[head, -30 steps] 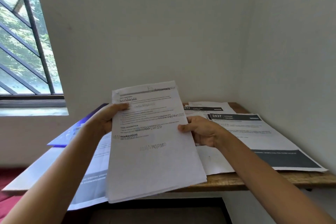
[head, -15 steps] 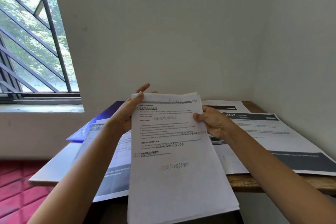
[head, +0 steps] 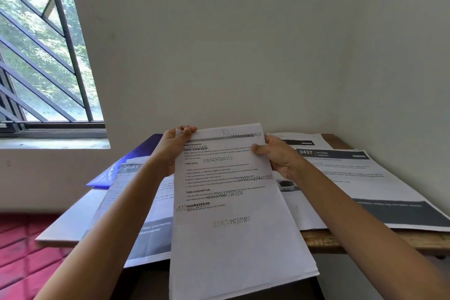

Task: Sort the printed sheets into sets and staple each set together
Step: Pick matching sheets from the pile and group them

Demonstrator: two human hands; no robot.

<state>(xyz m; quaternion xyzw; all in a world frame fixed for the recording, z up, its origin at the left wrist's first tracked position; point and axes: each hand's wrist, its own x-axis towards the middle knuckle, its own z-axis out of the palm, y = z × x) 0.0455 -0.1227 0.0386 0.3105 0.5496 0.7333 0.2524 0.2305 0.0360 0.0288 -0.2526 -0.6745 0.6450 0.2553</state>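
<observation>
A grey-banded printed sheet marked 2641 [head: 136, 202] lies at left on the wooden bench [head: 328, 242]. The left hand [head: 171, 151] pinches the top left corner of the white printed sheet stack [head: 233, 238], held over the bench front edge. The right hand [head: 280, 157] grips its top right edge.

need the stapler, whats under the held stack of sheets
Sheet 2641 and sheet 2437 lie on the wooden table. The held stack hides whatever is between them.
</observation>
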